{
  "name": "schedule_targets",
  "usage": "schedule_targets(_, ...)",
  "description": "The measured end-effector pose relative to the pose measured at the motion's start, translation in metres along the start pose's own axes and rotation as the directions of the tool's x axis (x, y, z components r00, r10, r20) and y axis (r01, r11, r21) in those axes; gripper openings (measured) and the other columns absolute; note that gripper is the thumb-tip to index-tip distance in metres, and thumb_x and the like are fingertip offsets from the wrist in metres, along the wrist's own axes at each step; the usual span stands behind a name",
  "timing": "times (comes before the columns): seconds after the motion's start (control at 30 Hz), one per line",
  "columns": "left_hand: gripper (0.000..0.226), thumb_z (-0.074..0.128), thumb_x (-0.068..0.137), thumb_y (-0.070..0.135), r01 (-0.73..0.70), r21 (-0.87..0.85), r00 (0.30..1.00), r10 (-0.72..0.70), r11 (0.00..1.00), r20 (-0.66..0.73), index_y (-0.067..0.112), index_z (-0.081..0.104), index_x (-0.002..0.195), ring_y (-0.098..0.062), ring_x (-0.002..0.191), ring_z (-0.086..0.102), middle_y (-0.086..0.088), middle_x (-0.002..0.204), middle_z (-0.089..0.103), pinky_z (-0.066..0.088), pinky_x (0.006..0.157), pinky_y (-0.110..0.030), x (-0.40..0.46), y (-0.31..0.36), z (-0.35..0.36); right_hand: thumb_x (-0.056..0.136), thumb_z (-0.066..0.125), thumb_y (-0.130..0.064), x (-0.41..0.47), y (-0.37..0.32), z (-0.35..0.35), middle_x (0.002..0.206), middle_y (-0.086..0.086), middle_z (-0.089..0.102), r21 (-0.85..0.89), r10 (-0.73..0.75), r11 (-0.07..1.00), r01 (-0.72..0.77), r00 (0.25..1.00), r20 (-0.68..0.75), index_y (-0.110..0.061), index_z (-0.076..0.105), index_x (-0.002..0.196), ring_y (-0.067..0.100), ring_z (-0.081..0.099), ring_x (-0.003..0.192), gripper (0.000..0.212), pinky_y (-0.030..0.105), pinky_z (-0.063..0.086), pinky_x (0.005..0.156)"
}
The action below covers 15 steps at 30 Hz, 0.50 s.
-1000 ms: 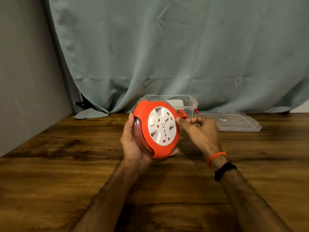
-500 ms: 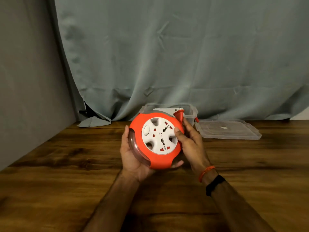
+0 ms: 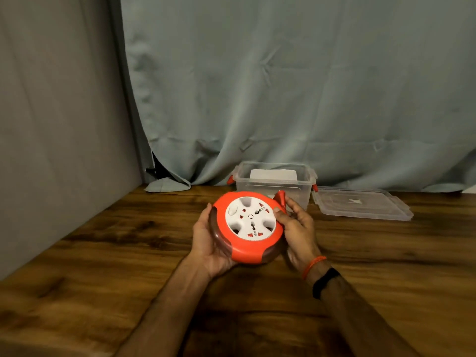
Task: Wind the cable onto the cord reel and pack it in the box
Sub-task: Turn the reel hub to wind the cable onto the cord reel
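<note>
The round orange cord reel (image 3: 248,251) with a white socket face (image 3: 251,219) is held above the wooden table, its face tilted toward me. My left hand (image 3: 206,238) cradles its left side and underside. My right hand (image 3: 296,228) grips its right edge, thumb on the white face, fingers by the red plug (image 3: 281,198) sticking up at the upper right. No loose cable shows. The clear plastic box (image 3: 274,185) with red latches stands open just behind the reel.
The box's clear lid (image 3: 360,204) lies flat to the right of the box. A grey curtain hangs behind the table and a grey wall borders its left edge. The wooden table (image 3: 103,253) stretches out in front.
The reel has tilted so its face points more upward. My right hand moved from pinching the plug to gripping the reel's right edge. The view has shifted downward.
</note>
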<state>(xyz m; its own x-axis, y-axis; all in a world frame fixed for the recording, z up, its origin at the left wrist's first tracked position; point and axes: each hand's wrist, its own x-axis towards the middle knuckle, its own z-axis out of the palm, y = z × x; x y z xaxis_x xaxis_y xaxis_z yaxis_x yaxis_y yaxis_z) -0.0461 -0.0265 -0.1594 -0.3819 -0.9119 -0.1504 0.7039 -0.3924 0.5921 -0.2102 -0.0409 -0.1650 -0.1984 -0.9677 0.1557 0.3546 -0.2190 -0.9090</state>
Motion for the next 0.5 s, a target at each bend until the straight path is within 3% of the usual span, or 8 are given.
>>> schedule_targets(0.07,0.063,0.043,0.094,0.055,-0.107,0.010,0.984,0.107,0.994,-0.142,0.003,0.065,0.122,-0.049,0.114,0.058,-0.030,0.124,0.063,0.043,0.097,-0.063,-0.009,0.005,-0.002,0.091,0.060,-0.001,-0.005,0.003,0.008,0.126,0.011,0.065,-0.007,0.017,1.000,-0.017,1.000,-0.022,-0.018,0.050,0.138,0.031,0.066,0.108,0.051,0.055,0.053,0.093)
schedule_targets(0.13,0.054,0.043,0.097,0.044,-0.203,0.048,0.942,0.208,0.978,-0.264,-0.001,0.064,0.121,-0.044,0.112,0.060,-0.028,0.124,0.064,0.049,0.091,-0.056,-0.016,0.007,-0.007,0.090,0.059,0.002,-0.010,0.009,0.017,0.128,0.011,0.063,-0.024,0.020,0.999,-0.022,0.999,-0.049,-0.016,0.052,0.136,0.030,0.064,0.111,0.050,0.053,0.052,0.096)
schedule_targets(0.23,0.034,0.053,0.094,0.014,-0.290,0.171,0.843,0.336,0.942,-0.420,-0.008,0.061,0.118,-0.040,0.101,0.063,-0.030,0.121,0.064,0.052,0.084,-0.054,-0.029,0.009,-0.015,0.090,0.060,0.000,-0.019,0.024,0.029,0.129,0.012,0.062,-0.047,0.073,0.996,-0.077,0.994,-0.075,-0.015,0.051,0.137,0.030,0.063,0.112,0.050,0.052,0.052,0.096)
schedule_targets(0.3,0.034,0.058,0.085,-0.004,-0.292,0.274,0.761,0.396,0.917,-0.514,-0.013,0.059,0.118,-0.040,0.092,0.066,-0.033,0.114,0.065,0.055,0.082,-0.054,-0.033,0.010,-0.020,0.091,0.060,-0.002,-0.020,0.033,0.036,0.132,0.011,0.060,-0.075,0.097,0.992,-0.102,0.993,-0.071,-0.014,0.049,0.139,0.029,0.062,0.114,0.051,0.051,0.051,0.098)
schedule_targets(0.4,0.039,0.062,0.082,-0.008,-0.304,0.391,0.668,0.487,0.869,-0.563,-0.007,0.055,0.120,-0.041,0.094,0.068,-0.029,0.111,0.066,0.058,0.080,-0.050,-0.041,0.019,-0.031,0.091,0.060,-0.001,-0.015,0.043,0.052,0.139,0.007,0.055,-0.117,0.109,0.987,-0.113,0.993,-0.043,-0.010,0.047,0.140,0.024,0.058,0.120,0.051,0.047,0.048,0.103)
schedule_targets(0.5,0.035,0.066,0.081,-0.004,-0.286,0.475,0.622,0.539,0.832,-0.569,0.002,0.056,0.114,-0.036,0.096,0.067,-0.022,0.109,0.066,0.057,0.086,-0.052,-0.042,0.033,-0.046,0.091,0.058,0.001,-0.012,0.052,0.068,0.141,0.007,0.054,-0.151,0.120,0.981,-0.120,0.993,-0.005,-0.007,0.047,0.139,0.020,0.056,0.121,0.050,0.041,0.044,0.107)
